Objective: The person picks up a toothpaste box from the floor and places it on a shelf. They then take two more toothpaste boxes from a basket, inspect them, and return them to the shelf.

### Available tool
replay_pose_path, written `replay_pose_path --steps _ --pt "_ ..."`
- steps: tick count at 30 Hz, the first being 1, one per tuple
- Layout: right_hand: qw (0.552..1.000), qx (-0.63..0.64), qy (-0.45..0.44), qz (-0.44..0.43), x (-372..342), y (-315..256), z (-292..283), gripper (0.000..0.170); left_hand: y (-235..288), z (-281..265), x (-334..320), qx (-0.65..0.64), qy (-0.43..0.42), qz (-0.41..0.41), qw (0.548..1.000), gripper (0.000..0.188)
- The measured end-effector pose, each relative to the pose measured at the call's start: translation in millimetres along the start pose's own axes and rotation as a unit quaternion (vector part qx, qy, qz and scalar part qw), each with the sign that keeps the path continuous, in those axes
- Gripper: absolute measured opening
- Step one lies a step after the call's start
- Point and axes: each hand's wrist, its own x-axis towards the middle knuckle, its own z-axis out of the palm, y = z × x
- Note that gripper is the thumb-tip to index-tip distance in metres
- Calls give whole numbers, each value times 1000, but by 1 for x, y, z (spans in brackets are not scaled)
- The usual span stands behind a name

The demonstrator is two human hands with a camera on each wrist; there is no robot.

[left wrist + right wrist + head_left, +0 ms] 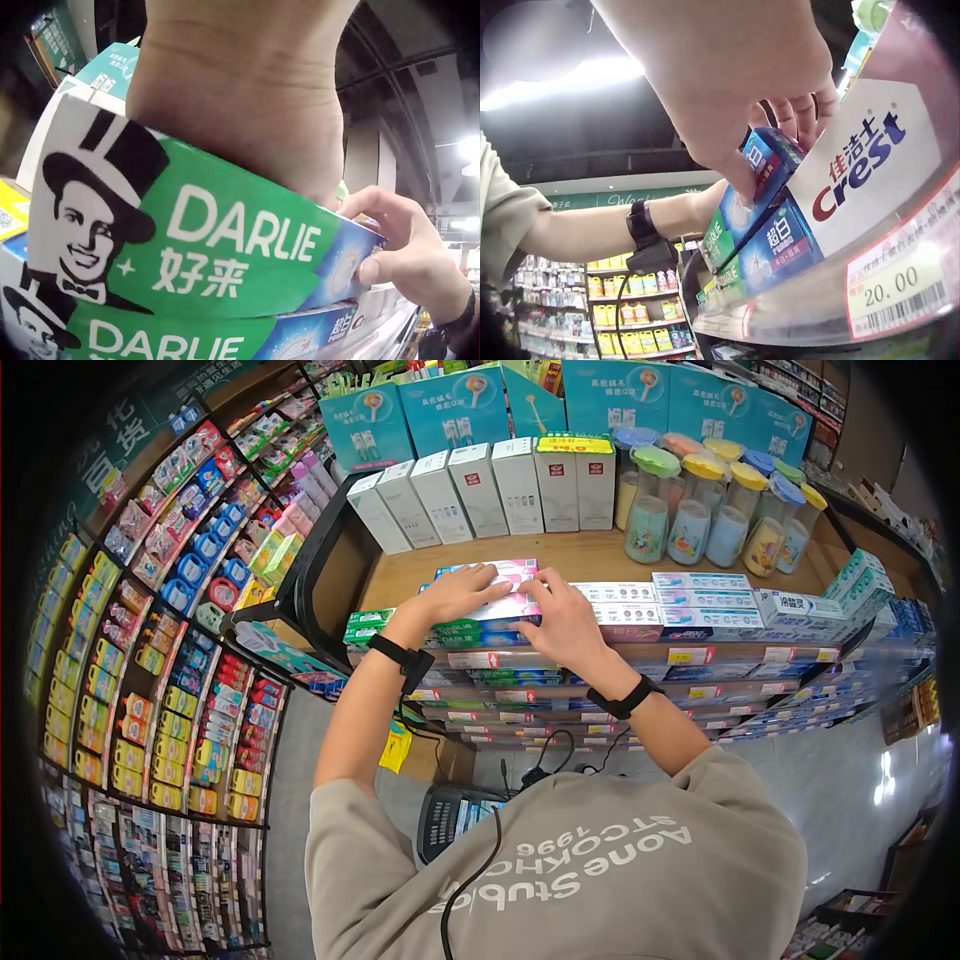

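A green-and-blue Darlie toothpaste box (225, 232) lies on top of a second Darlie box (165, 337) at the shelf's front edge. My left hand (468, 594) rests flat over the top of the stack, its fingers stretched to the right across pink-and-white boxes (517, 572). In the left wrist view its fingers are hidden behind the upper box. My right hand (562, 622) grips the right end of that upper box, the thumb on the front face and the fingers over the back, as the right wrist view shows. Beside it stands a white Crest panel (877, 142).
More toothpaste boxes (705, 605) line the shelf to the right. Behind them stand white cartons (470, 495) and clear jars with coloured lids (690, 510). Price tags (896, 292) run along the front edge. A black basket (440, 822) sits on the floor below.
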Motion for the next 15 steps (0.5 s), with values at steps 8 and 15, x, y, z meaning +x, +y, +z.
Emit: replay_pose_path --steps 8,15 --pt "1000 -9 -24 -13 7 3 5 46 -3 9 -4 22 51 30 998 58" --pt "1000 -17 -20 -17 5 5 7 51 2 7 -6 15 61 25 998 56"
